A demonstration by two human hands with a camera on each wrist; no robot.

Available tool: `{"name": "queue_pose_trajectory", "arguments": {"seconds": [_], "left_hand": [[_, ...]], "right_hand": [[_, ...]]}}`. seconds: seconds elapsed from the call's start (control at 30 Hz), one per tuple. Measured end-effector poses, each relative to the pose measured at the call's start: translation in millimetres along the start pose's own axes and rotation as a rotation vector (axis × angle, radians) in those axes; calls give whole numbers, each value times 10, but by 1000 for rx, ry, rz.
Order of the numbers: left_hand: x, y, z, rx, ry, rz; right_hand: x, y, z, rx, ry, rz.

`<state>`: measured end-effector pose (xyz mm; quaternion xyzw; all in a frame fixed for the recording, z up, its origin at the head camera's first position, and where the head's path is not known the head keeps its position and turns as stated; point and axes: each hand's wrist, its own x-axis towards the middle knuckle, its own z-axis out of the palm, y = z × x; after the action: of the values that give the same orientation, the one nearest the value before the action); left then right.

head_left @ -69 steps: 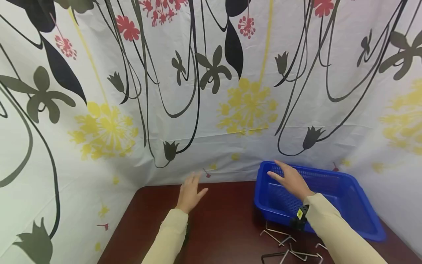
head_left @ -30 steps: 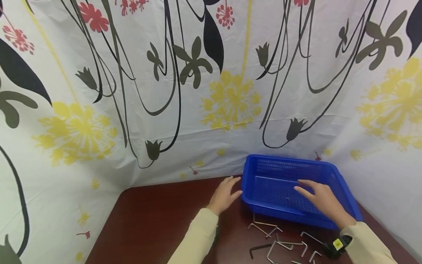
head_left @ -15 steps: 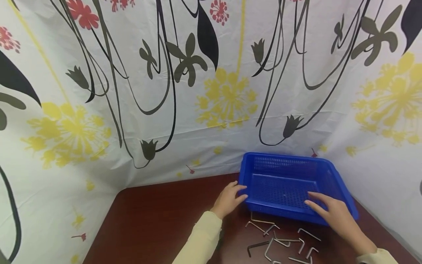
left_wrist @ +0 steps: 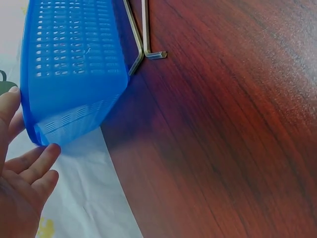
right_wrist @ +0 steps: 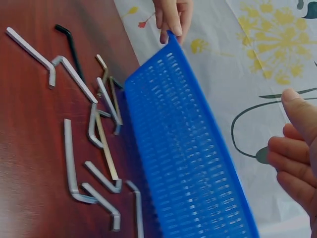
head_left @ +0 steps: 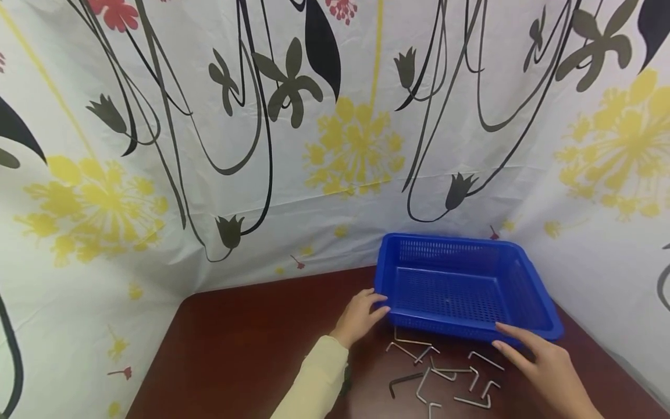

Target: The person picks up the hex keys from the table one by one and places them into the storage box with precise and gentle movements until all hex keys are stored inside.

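The empty blue plastic basket (head_left: 447, 299) stands at the table's back right. At its left end is my left hand (head_left: 357, 317), palm facing the basket. In the left wrist view the thumb and fingers are spread around the basket's corner, fingertips right at the rim. My right hand (head_left: 546, 366) is by the front right corner, thumb and index finger apart; in the right wrist view this hand (right_wrist: 299, 148) shows a gap to the rim and holds nothing. Several L-shaped hex keys (head_left: 452, 370) lie loose in front of the basket, silver ones and a black hex key (head_left: 405, 379).
The dark red-brown wooden table (head_left: 251, 349) extends to the left of the basket. Behind and beside it hangs a white cloth (head_left: 309, 198) with flower prints, close to the basket's back and right side.
My left hand has moved right to the basket's left end. My right hand has gone from over the basket to its front right corner. The head view has turned right, baring more hex keys.
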<state>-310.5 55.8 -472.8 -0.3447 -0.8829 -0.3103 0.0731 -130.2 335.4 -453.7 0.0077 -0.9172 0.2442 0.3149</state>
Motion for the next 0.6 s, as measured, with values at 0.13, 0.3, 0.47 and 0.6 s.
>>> {"name": "queue_pose_trajectory", "arguments": {"seconds": [0.13, 0.3, 0.47, 0.6], "left_hand": [[-16, -2, 5, -23, 14, 1], [-31, -11, 2, -40, 20, -13], [-26, -23, 26, -57, 23, -9], [-12, -26, 64, -66, 20, -20]], "right_hand": [[-192, 24, 79, 57, 121, -84], [-465, 172, 299, 92, 168, -164], [-747, 261, 494, 14, 51, -38], [-892, 287, 581, -21, -77, 33]]}}
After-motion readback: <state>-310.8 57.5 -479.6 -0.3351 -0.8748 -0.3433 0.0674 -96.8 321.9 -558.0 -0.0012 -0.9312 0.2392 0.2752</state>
